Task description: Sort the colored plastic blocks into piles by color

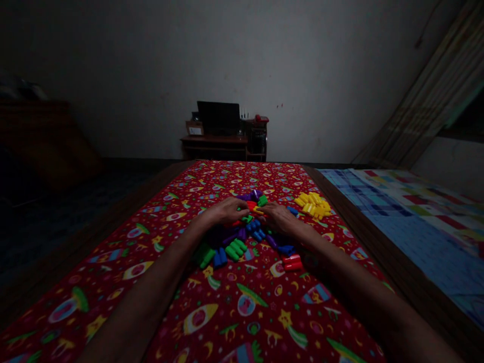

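Observation:
Both hands are over a loose pile of coloured plastic pieces on a red patterned cloth (245, 287). My left hand (230, 209) reaches in from the left, its fingertips at red and green pieces; whether it grips one is too small to tell. On the right side of the pile my right hand (278, 217) has its fingertips near a yellow piece (258, 209), its grip unclear. Blue pieces (256, 230) lie between and below the hands. Green pieces (236, 249) and red pieces (292, 262) are nearer me. Yellow pieces (313, 204) form a separate heap at the right.
Beyond the cloth, a monitor (218, 117) stands on a small desk (215, 141) against the wall. A blue and checked cover (408, 227) lies at the right, below a curtain (419, 96). Dark wooden furniture (41, 141) is at the left.

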A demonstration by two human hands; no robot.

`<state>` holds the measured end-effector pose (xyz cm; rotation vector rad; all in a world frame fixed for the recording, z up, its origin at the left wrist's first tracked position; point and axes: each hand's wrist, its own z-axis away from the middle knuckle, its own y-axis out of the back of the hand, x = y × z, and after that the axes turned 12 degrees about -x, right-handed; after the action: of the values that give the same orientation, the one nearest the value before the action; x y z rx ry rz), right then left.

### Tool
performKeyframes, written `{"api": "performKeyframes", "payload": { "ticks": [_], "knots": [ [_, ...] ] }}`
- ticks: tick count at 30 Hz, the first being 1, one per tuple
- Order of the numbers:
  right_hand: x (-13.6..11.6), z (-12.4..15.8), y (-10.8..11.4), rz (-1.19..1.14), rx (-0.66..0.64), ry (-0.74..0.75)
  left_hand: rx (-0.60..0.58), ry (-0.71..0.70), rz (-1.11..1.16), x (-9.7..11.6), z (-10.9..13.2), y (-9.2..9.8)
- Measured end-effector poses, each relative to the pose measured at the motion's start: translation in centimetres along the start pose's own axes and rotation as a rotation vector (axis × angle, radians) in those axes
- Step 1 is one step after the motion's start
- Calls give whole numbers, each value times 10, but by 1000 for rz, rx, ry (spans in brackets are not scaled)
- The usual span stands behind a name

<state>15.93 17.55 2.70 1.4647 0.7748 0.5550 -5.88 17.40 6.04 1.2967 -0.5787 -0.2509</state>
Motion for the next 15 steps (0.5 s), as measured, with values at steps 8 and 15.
{"api": "performKeyframes", "payload": {
  "ticks": [8,15],
  "knots": [
    [-7,-2,3,11,-114,-40,365,150,33,-8,1,6],
    [23,16,37,-36,173,-323,388,196,43,-28,4,2]
  ]
}}
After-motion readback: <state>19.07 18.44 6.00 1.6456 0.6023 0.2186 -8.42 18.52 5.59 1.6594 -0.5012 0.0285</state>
